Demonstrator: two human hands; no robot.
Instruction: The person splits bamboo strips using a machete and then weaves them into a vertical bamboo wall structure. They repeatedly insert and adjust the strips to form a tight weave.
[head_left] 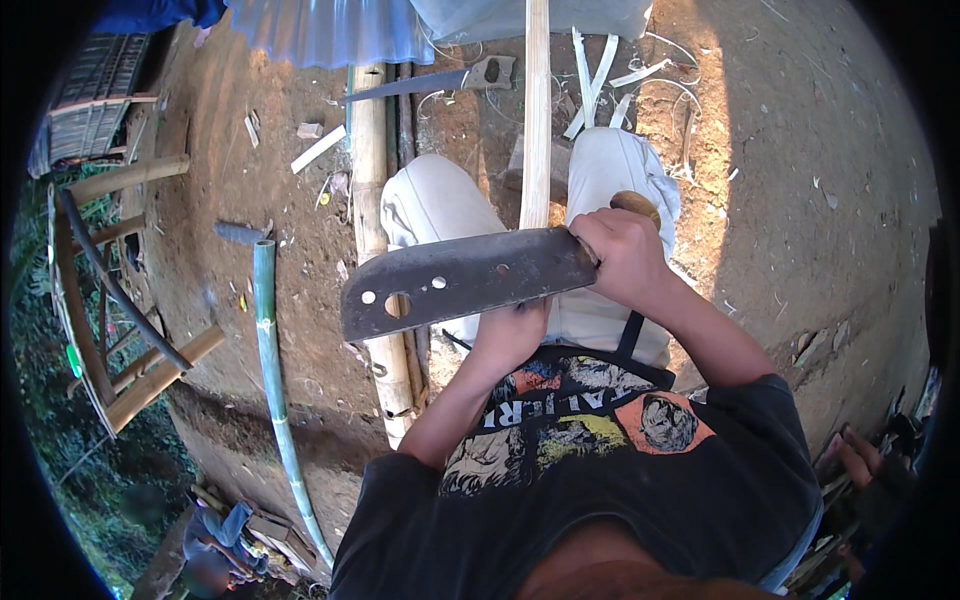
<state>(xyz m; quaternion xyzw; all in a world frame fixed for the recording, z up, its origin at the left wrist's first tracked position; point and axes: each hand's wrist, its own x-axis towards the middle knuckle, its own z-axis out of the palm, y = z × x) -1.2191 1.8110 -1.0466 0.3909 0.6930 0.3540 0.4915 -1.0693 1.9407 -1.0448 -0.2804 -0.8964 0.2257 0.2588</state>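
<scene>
My right hand is closed round the wooden handle of a broad cleaver. Its dark blade, pierced with several holes, points left across my lap. Just below the blade's edge is my left hand, closed, with its fingertips mostly hidden by the blade. It lines up with the near end of a long pale bamboo strip, which it appears to grip. That strip runs away from me between my knees and passes under the blade; where they meet is hidden.
A thick bamboo pole lies along my left side, with a handsaw across it. Split pieces lie ahead on the dirt floor. Farther left are a green bamboo pole, a dark blade and a bamboo frame. Another person is at lower left.
</scene>
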